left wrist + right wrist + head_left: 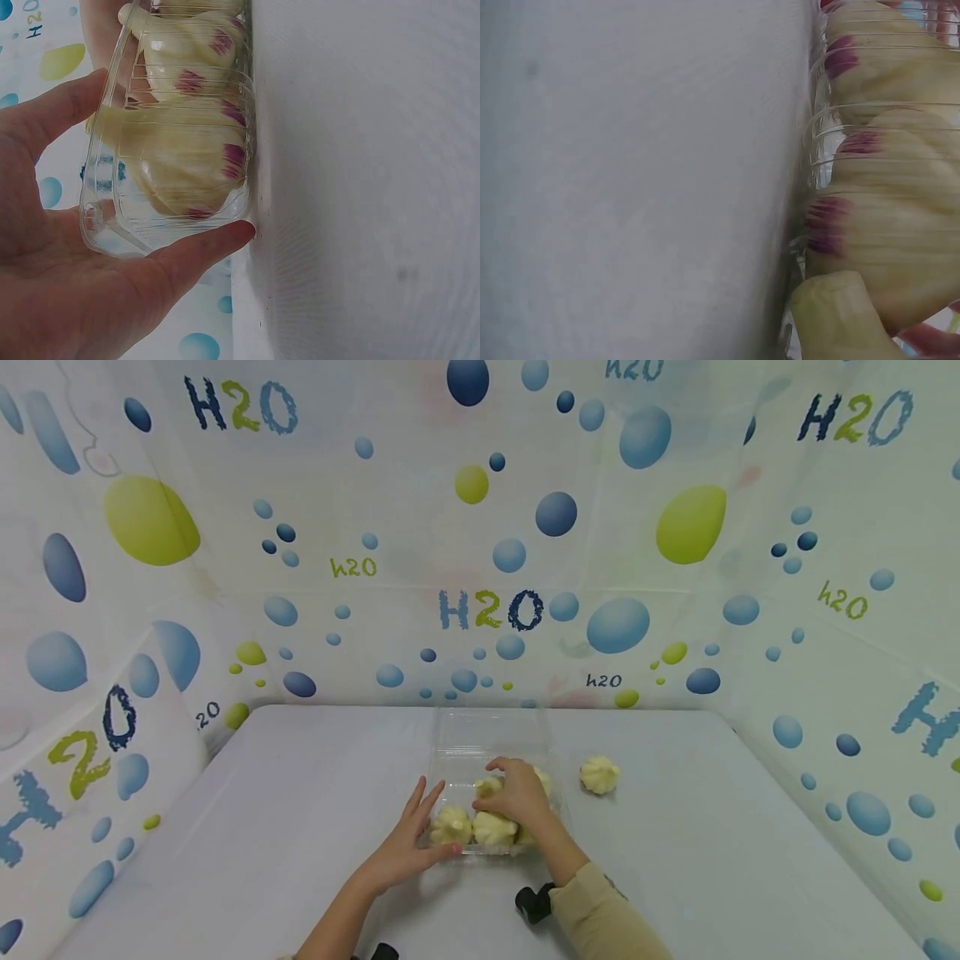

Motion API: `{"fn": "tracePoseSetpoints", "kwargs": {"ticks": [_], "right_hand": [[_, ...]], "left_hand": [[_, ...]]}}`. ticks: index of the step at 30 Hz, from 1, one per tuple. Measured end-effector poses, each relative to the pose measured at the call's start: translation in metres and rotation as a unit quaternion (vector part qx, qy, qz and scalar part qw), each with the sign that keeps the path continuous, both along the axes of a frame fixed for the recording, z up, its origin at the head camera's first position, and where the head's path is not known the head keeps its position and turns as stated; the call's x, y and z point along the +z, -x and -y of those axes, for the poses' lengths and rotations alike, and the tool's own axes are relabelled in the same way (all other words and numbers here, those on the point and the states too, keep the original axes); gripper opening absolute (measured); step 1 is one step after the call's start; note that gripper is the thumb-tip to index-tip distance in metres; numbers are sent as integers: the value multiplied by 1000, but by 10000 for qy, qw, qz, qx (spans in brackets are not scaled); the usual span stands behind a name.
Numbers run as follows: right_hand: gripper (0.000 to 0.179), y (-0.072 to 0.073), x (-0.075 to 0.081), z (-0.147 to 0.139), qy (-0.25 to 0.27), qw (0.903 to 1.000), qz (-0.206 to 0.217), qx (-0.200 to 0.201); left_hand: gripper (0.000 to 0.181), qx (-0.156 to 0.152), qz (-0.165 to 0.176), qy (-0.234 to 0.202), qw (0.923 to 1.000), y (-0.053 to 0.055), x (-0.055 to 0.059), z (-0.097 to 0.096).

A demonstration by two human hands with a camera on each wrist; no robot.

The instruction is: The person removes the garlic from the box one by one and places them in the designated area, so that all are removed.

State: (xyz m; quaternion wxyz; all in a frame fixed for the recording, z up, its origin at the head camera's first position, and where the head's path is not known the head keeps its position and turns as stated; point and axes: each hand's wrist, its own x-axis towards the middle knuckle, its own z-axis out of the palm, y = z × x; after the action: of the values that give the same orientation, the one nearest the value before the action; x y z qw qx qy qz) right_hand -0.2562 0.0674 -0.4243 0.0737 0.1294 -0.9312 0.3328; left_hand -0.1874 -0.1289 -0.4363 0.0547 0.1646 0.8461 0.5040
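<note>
A clear plastic container (491, 853) stands on the table, its lid (491, 731) folded back behind it. Inside lie several cream garlic bulbs (451, 825), with purple marks on their undersides in both wrist views. My left hand (408, 852) rests against the container's left side, fingers straight and spread, the thumb along the near wall. Over the container, my right hand (521, 793) curls its fingers and thumb around a garlic bulb (489, 787); the palm side is hidden. Another garlic bulb (599, 774) sits on the table right of the container.
A white cloth covers the table (300, 793). Printed sheets with bubbles and lettering (405, 485) rise at the back and sides. A black object (534, 904) shows beside the right sleeve (607, 910).
</note>
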Motion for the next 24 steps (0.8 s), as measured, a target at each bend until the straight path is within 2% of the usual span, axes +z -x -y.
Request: {"fn": "tracePoseSetpoints", "kwargs": {"ticks": [14, 24], "right_hand": [[50, 2, 1, 2, -201, 9997, -105, 5], [43, -1, 3, 2, 71, 9999, -148, 32]], "left_hand": [[88, 74, 62, 49, 9999, -1, 3, -1], [87, 10, 89, -36, 10000, -2, 3, 0]]}}
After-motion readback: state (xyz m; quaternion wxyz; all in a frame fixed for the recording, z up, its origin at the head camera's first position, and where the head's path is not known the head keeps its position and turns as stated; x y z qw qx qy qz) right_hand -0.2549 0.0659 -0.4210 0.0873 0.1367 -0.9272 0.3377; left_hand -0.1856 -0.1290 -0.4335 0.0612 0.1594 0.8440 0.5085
